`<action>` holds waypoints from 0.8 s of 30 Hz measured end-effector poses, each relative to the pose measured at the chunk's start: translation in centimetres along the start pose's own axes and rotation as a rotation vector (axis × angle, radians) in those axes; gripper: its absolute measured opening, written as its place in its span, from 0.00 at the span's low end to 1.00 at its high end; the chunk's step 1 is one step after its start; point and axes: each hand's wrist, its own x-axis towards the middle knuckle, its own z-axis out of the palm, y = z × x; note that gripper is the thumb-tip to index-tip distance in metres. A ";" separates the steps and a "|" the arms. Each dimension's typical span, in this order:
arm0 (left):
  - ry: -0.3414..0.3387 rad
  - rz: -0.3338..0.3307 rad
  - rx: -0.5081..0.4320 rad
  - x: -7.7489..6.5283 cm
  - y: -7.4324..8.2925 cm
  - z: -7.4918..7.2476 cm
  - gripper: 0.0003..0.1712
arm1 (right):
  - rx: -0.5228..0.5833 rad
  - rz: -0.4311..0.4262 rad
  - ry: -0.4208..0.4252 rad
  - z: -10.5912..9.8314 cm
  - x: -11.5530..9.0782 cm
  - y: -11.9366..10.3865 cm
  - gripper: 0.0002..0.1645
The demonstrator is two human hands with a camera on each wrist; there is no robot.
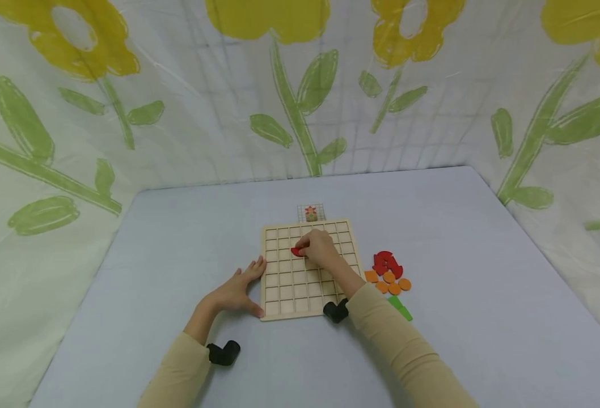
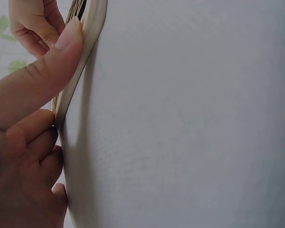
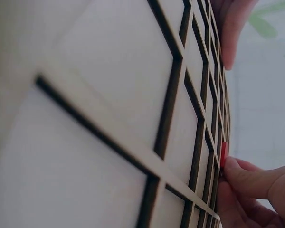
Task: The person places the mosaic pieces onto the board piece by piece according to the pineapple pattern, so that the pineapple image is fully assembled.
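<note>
A wooden grid board (image 1: pixel 286 293) with square cells lies on the table. Over its upper middle, my right hand (image 1: pixel 318 249) pinches a red piece (image 1: pixel 296 251) with a curved edge between thumb and fingers. In the right wrist view that red piece (image 3: pixel 223 155) is at the fingertips, against the board's grid. My left hand (image 1: pixel 236 290) rests at the board's left edge with fingers spread, the thumb near the lower left corner. The left wrist view has the left thumb (image 2: pixel 42 78) against the board's rim (image 2: pixel 88 52).
Right of the board lie a cluster of red pieces (image 1: pixel 387 264), several orange pieces (image 1: pixel 394 288) and green pieces (image 1: pixel 400 307). A small card with a grid and a flower-like picture (image 1: pixel 311 213) sits beyond the board's far edge. A flower-printed curtain (image 1: pixel 193 113) hangs behind the table.
</note>
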 end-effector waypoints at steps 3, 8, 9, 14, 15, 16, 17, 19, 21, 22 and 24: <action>-0.001 -0.005 -0.008 0.0 0.0 0.1 0.67 | 0.007 -0.036 0.008 0.0 -0.3 0.3 0.12; 0.000 -0.004 -0.008 0.1 -0.2 0.1 0.67 | 0.088 -0.054 -0.007 -1.5 -0.9 1.1 0.14; 0.000 0.001 -0.006 0.1 -0.2 0.1 0.67 | 0.113 -0.052 -0.022 -2.1 -1.0 1.3 0.14; -0.002 0.007 -0.004 0.2 -0.1 0.1 0.67 | 0.231 -0.057 -0.098 -5.8 -2.0 2.9 0.16; -0.004 0.004 -0.004 0.3 -0.1 0.1 0.67 | 0.247 -0.064 -0.107 -6.5 -2.3 3.4 0.17; -0.005 0.005 -0.002 0.3 -0.1 0.1 0.67 | 0.254 -0.064 -0.113 -7.2 -2.7 3.8 0.17; -0.006 0.007 0.000 0.4 -0.1 0.1 0.67 | 0.252 -0.061 -0.117 -7.8 -3.0 4.2 0.18; -0.009 0.006 0.005 0.4 -0.1 0.1 0.67 | 0.233 -0.070 -0.118 -8.9 -3.8 5.2 0.19; -0.008 0.004 0.010 0.4 -0.2 0.1 0.67 | 0.214 -0.076 -0.117 -9.8 -4.5 6.2 0.19; -0.008 0.005 0.013 0.3 -0.2 0.1 0.67 | 0.196 -0.076 -0.111 -10.1 -4.9 6.7 0.19; -0.008 0.001 0.014 0.3 -0.3 0.1 0.67 | 0.178 -0.069 -0.113 -10.5 -5.5 7.8 0.19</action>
